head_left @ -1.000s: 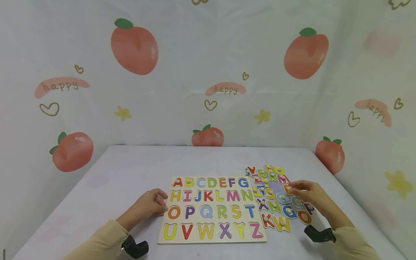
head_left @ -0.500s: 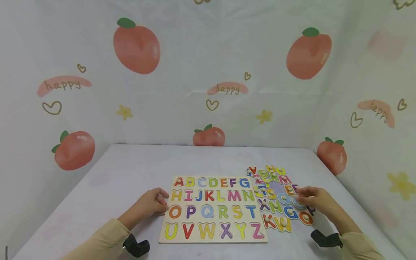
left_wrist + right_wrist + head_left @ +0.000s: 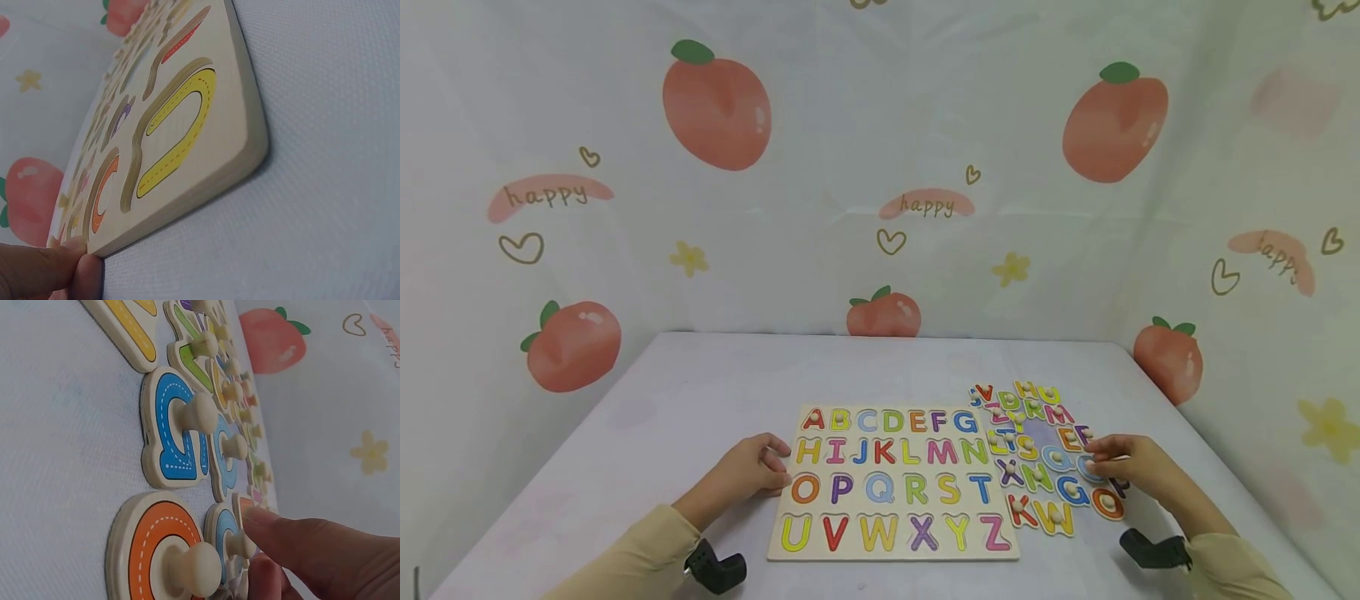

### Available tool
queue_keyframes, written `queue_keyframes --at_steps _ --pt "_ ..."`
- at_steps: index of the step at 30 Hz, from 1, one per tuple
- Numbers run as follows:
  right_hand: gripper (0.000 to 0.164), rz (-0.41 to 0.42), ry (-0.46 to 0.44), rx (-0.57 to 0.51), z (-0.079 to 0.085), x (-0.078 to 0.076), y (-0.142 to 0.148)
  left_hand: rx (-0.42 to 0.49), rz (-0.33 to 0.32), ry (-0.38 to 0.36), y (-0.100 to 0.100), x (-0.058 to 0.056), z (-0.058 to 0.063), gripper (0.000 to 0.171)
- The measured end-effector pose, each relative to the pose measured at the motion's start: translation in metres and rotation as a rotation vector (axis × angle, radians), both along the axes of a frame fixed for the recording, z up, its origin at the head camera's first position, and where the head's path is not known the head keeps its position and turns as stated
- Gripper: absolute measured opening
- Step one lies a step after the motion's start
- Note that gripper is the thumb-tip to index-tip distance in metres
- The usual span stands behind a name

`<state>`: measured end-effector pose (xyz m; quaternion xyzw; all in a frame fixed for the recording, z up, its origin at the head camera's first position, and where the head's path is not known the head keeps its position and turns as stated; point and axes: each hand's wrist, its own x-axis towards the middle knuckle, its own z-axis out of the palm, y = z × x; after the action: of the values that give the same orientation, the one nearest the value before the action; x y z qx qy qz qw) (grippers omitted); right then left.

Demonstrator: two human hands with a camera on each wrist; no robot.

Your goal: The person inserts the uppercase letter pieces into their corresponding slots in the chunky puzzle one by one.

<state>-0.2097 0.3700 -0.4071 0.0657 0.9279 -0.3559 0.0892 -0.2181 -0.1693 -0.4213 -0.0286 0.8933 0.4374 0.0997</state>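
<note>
A wooden alphabet puzzle board (image 3: 895,462) lies on the table, with knobbed A and B pieces seated in its top row. My left hand (image 3: 745,467) holds the board's left edge; in the left wrist view its thumb (image 3: 44,269) lies along that edge near the orange O recess. To the right, my right hand (image 3: 1131,462) is over the loose letters. Its fingertips come down on both sides of the knob on a light blue C piece (image 3: 226,528), which lies flat. Purple F (image 3: 1081,432) and P (image 3: 1120,486) pieces show partly beside this hand.
Loose knobbed letters cluster right of the board, among them blue G (image 3: 1071,490), orange O (image 3: 1107,503), yellow W (image 3: 1054,518) and red K (image 3: 1022,510). A patterned curtain (image 3: 790,250) hangs behind the white table (image 3: 722,375).
My right hand has moved right and nearer, from over the orange E to the C piece, leaving the E and part of the F uncovered. The left hand stays at the board's edge.
</note>
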Motion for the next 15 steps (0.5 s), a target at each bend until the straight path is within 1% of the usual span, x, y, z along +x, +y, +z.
queue_keyframes --at_steps 4,8,15 --pt "0.047 -0.002 -0.003 0.004 -0.0008 -0.0007 0.0001 -0.002 0.002 0.001 0.0 0.0003 -0.0003 0.041" --pt "0.043 -0.011 -0.026 0.003 -0.0021 -0.0015 -0.0002 -0.004 0.003 0.004 0.0 0.0001 -0.0009 0.04" --pt "0.033 0.021 -0.018 0.012 -0.0029 -0.0033 -0.0019 -0.008 0.005 0.003 -0.0003 0.0001 -0.0012 0.04"
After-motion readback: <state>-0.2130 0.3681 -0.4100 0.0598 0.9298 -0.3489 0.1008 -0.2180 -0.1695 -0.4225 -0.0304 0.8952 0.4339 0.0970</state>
